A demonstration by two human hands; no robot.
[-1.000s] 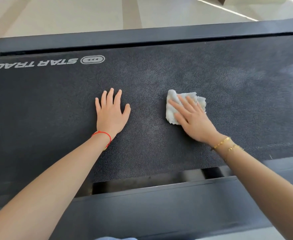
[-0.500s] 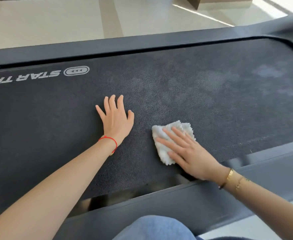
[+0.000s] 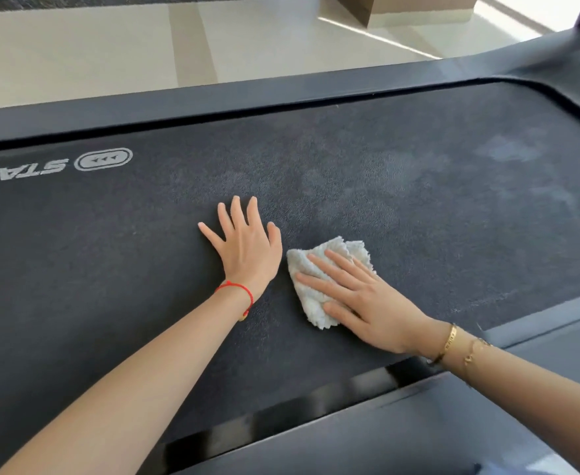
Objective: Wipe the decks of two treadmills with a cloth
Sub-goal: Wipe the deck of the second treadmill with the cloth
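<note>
A person leans over a dark treadmill belt (image 3: 117, 269), seen from their own head. Nearest lies the grey side rail (image 3: 401, 430) of the frame. Just beyond it, the right hand (image 3: 367, 299), with gold bracelets at the wrist, presses a crumpled white cloth (image 3: 319, 269) flat on the belt with straight fingers, not clenched around it. Just left of it, the left hand (image 3: 247, 245), with a red string at the wrist, rests open and flat on the belt, holding nothing. Farther right, pale dusty patches (image 3: 507, 152) show on the belt, so this deck looks only partly wiped. Beyond the far rail (image 3: 213, 97) is pale floor. No second treadmill is in view, so it likely remains.
</note>
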